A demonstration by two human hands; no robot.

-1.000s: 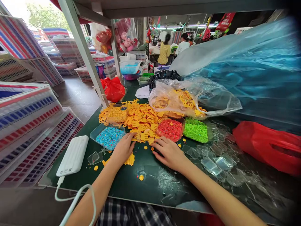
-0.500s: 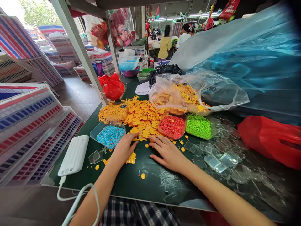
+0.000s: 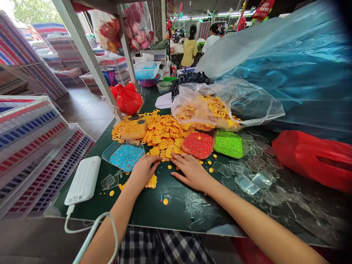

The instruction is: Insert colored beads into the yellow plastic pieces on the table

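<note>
My left hand (image 3: 143, 170) lies flat on the green table (image 3: 176, 209), fingers stretched toward the near edge of a heap of yellow plastic pieces (image 3: 162, 135). A yellow piece (image 3: 151, 182) shows just beside its wrist. My right hand (image 3: 191, 170) rests flat too, fingers spread, fingertips at the heap's edge in front of a tray of red beads (image 3: 198, 143). Neither hand grips anything. A tray of blue beads (image 3: 125, 157) sits left of my left hand, and a tray of green beads (image 3: 228, 143) right of the red one.
A white power bank (image 3: 84, 179) with a cable lies at the left. Clear plastic lids (image 3: 249, 181) are scattered at the right beside a red bag (image 3: 316, 159). A clear bag of yellow pieces (image 3: 209, 108) and a big blue plastic sheet (image 3: 288, 73) stand behind. Striped crates (image 3: 33, 146) stack on the left.
Both hands have slid slightly forward to the heap's near edge and stay flat. The view has dipped a little.
</note>
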